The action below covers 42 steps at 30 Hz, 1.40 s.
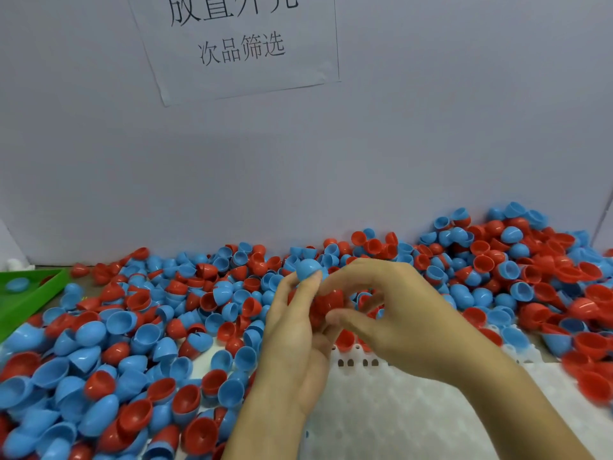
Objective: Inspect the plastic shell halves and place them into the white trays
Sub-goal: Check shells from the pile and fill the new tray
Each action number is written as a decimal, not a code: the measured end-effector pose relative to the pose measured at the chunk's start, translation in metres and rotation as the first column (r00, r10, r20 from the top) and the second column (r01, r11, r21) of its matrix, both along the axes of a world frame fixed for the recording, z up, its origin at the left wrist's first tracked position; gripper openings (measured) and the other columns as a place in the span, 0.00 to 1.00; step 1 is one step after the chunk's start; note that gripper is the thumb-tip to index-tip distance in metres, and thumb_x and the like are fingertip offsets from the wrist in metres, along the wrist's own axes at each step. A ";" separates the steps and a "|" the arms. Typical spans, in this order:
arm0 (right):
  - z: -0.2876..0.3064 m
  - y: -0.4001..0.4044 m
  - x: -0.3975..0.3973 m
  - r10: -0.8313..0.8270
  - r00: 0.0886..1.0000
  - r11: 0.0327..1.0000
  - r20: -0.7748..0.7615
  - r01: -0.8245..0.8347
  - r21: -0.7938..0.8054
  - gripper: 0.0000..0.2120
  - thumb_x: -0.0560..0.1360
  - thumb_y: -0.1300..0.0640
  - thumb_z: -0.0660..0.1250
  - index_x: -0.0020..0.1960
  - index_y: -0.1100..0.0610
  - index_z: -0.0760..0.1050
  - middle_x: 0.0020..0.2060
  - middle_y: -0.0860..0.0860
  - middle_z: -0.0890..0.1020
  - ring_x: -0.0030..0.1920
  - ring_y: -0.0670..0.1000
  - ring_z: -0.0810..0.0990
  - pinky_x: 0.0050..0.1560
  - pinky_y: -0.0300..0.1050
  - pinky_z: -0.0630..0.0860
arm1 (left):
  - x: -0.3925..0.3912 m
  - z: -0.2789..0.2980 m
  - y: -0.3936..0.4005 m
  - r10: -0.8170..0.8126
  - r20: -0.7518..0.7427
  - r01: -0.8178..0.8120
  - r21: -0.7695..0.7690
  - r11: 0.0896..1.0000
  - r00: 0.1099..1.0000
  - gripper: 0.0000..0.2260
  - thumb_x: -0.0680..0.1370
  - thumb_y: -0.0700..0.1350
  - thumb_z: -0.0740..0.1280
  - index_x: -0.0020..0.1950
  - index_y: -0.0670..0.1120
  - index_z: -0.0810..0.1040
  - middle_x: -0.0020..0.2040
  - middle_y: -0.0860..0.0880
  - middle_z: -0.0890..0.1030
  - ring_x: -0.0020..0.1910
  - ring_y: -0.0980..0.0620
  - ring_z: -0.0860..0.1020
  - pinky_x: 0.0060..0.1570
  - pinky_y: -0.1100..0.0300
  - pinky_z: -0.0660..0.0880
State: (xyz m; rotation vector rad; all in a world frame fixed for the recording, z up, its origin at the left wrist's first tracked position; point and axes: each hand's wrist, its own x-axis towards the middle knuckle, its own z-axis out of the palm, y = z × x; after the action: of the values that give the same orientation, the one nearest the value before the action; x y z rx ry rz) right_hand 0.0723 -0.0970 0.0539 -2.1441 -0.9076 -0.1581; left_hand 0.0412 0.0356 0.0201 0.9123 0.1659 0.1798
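Note:
Both hands meet at the middle of the view, raised over a pile of shell halves (132, 343). My left hand (295, 340), palm turned right, pinches a blue shell half (306, 267) at its fingertips. More red pieces seem tucked against its palm. My right hand (391, 313) comes in from the right, its thumb and fingers curled round a red shell half (331, 298) that sits against the left fingers. Beneath the wrists lies a white tray (398, 410), its sockets blurred.
Red and blue shell halves cover the table from left to right and bank up at the back right (514, 237). A green tray (30, 293) holding a blue piece stands at the left edge. A grey wall with a paper notice (238, 44) closes off the back.

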 end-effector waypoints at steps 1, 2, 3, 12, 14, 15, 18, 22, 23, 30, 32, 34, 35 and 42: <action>0.001 -0.002 0.001 -0.003 1.000 1.000 0.002 0.003 0.023 0.09 0.75 0.54 0.72 0.53 0.41 0.82 0.48 0.35 0.82 0.53 0.36 0.79 0.50 0.33 0.77 | 0.000 -0.001 0.000 0.012 -0.013 -0.012 0.000 1.000 1.000 0.18 0.73 0.47 0.71 0.62 0.43 0.80 0.51 0.41 0.85 0.43 0.49 0.85 0.40 0.58 0.83; 0.001 -0.004 0.002 -0.026 1.000 0.998 0.005 0.025 0.062 0.08 0.76 0.52 0.71 0.52 0.41 0.82 0.48 0.35 0.82 0.52 0.35 0.80 0.50 0.33 0.77 | 0.000 -0.001 0.000 0.020 -0.026 -0.020 0.001 1.000 0.999 0.16 0.74 0.45 0.71 0.61 0.44 0.80 0.52 0.41 0.85 0.42 0.50 0.85 0.39 0.59 0.83; 0.001 -0.007 0.004 -0.062 0.998 0.992 0.014 0.061 0.109 0.07 0.75 0.51 0.70 0.51 0.41 0.81 0.48 0.35 0.82 0.51 0.36 0.80 0.49 0.33 0.78 | 0.000 -0.002 0.001 0.025 -0.040 -0.025 0.018 1.000 0.999 0.14 0.76 0.44 0.71 0.61 0.45 0.81 0.52 0.41 0.85 0.41 0.51 0.85 0.37 0.59 0.82; -0.003 -0.011 0.012 -0.081 0.997 0.980 -0.009 0.082 0.181 0.12 0.74 0.51 0.72 0.55 0.38 0.80 0.49 0.34 0.83 0.51 0.36 0.81 0.49 0.34 0.80 | -0.005 -0.002 0.000 -0.079 0.010 0.072 0.317 0.946 0.997 0.14 0.67 0.50 0.75 0.52 0.57 0.84 0.49 0.42 0.85 0.39 0.51 0.83 0.34 0.59 0.78; -0.004 -0.012 0.015 -0.136 0.991 0.951 -0.015 0.135 0.277 0.09 0.75 0.51 0.71 0.53 0.39 0.80 0.45 0.36 0.84 0.48 0.37 0.82 0.48 0.32 0.79 | -0.006 0.000 0.000 -0.115 0.024 0.102 0.302 0.948 0.993 0.16 0.67 0.49 0.74 0.55 0.58 0.83 0.53 0.41 0.83 0.40 0.49 0.83 0.34 0.57 0.78; -0.005 -0.012 0.016 -0.166 0.986 0.933 -0.019 0.164 0.319 0.08 0.76 0.51 0.70 0.51 0.39 0.79 0.44 0.36 0.84 0.47 0.37 0.82 0.48 0.31 0.78 | -0.006 -0.001 0.000 -0.135 0.030 0.119 0.300 0.947 0.990 0.17 0.68 0.47 0.74 0.56 0.58 0.83 0.55 0.41 0.83 0.41 0.48 0.83 0.34 0.56 0.78; -0.008 -0.013 0.020 -0.258 0.963 0.856 -0.080 0.266 0.443 0.05 0.77 0.51 0.69 0.50 0.42 0.79 0.42 0.39 0.84 0.44 0.38 0.83 0.46 0.32 0.80 | -0.005 -0.002 0.001 -0.139 0.028 0.125 0.288 0.949 0.990 0.17 0.73 0.38 0.73 0.56 0.58 0.83 0.56 0.43 0.83 0.41 0.48 0.84 0.32 0.58 0.78; -0.009 -0.017 0.022 -0.289 0.936 0.774 -0.200 0.352 0.526 0.04 0.78 0.51 0.67 0.48 0.42 0.79 0.41 0.40 0.86 0.44 0.39 0.84 0.41 0.34 0.80 | -0.004 -0.002 0.007 -0.100 -0.003 0.097 0.274 0.957 0.995 0.17 0.75 0.32 0.69 0.54 0.53 0.85 0.56 0.40 0.83 0.36 0.51 0.81 0.27 0.60 0.74; -0.008 -0.018 0.021 -0.237 0.941 0.780 -0.240 0.332 0.530 0.05 0.78 0.51 0.67 0.47 0.42 0.80 0.40 0.40 0.86 0.43 0.39 0.84 0.39 0.32 0.80 | -0.004 -0.002 0.008 -0.090 -0.015 0.091 0.271 0.958 0.996 0.16 0.76 0.32 0.69 0.53 0.52 0.85 0.55 0.40 0.83 0.34 0.50 0.80 0.27 0.60 0.74; -0.011 -0.008 0.017 -0.090 0.935 0.871 -0.343 0.241 0.428 0.05 0.77 0.48 0.67 0.47 0.41 0.81 0.42 0.37 0.85 0.43 0.38 0.83 0.38 0.31 0.78 | -0.004 0.000 0.006 -0.232 -0.134 0.249 0.126 0.960 0.963 0.08 0.75 0.42 0.70 0.51 0.48 0.87 0.49 0.42 0.84 0.36 0.50 0.82 0.25 0.63 0.73; -0.014 -0.004 0.016 -0.114 0.935 0.858 -0.337 0.264 0.441 0.04 0.77 0.48 0.67 0.46 0.39 0.81 0.42 0.34 0.85 0.46 0.35 0.83 0.41 0.31 0.78 | -0.003 0.003 0.004 -0.276 -0.162 0.286 0.045 0.957 0.948 0.21 0.65 0.50 0.74 0.56 0.46 0.85 0.45 0.41 0.85 0.36 0.47 0.81 0.23 0.63 0.73; -0.015 -0.001 0.014 -0.125 0.933 0.852 -0.339 0.276 0.445 0.03 0.76 0.46 0.68 0.45 0.39 0.81 0.43 0.33 0.84 0.47 0.34 0.82 0.43 0.29 0.76 | -0.001 0.003 0.004 -0.279 -0.171 0.282 -0.010 0.959 0.945 0.27 0.63 0.54 0.73 0.60 0.44 0.84 0.46 0.40 0.85 0.38 0.46 0.79 0.21 0.62 0.72; -0.016 0.001 0.014 -0.131 0.931 0.849 -0.341 0.283 0.447 0.03 0.75 0.46 0.68 0.45 0.39 0.81 0.43 0.33 0.84 0.47 0.34 0.81 0.44 0.29 0.76 | -0.002 0.003 0.005 -0.290 -0.157 0.292 -0.015 0.956 0.944 0.25 0.64 0.55 0.73 0.58 0.46 0.85 0.48 0.40 0.86 0.39 0.46 0.79 0.22 0.63 0.73; -0.012 0.000 0.013 -0.198 0.946 0.859 -0.256 0.293 0.421 0.06 0.74 0.50 0.72 0.52 0.45 0.81 0.37 0.47 0.83 0.40 0.47 0.82 0.42 0.38 0.81 | -0.008 0.003 0.014 -0.253 -0.075 0.258 0.078 0.963 0.965 0.20 0.64 0.53 0.76 0.53 0.46 0.87 0.48 0.42 0.84 0.38 0.50 0.80 0.26 0.63 0.75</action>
State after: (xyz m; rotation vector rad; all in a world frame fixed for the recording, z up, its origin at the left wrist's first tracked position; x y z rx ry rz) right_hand 0.0854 -0.0967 0.0418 -1.7842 -0.4165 -0.2479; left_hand 0.0329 0.0500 0.0228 1.0176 0.0986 -0.0830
